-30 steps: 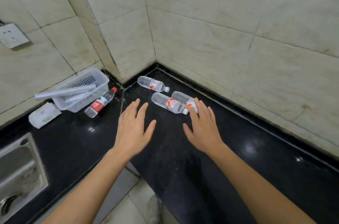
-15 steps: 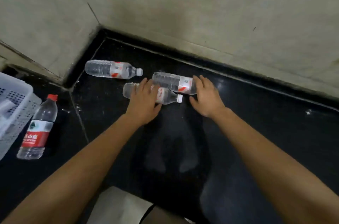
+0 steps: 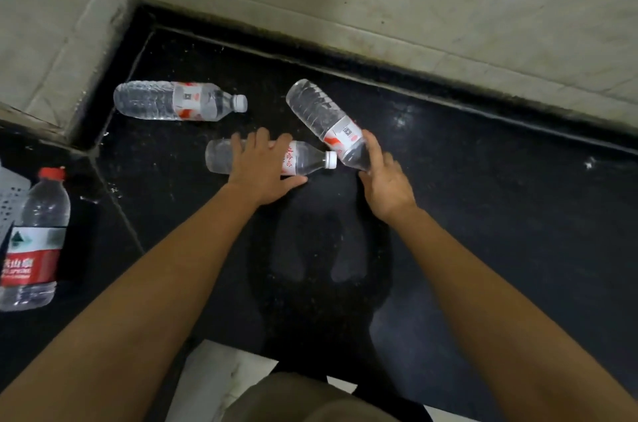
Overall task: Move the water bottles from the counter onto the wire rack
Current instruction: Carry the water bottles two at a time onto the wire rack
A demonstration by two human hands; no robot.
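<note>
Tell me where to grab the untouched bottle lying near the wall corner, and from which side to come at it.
Grip the far-left bottle around its ribbed body, just left of the label, coming down from above. It lies flat on the counter, cap pointing right, with open space all around it, so fingers can likely wrap the widest part. The narrow neck would give a weaker hold.
</note>
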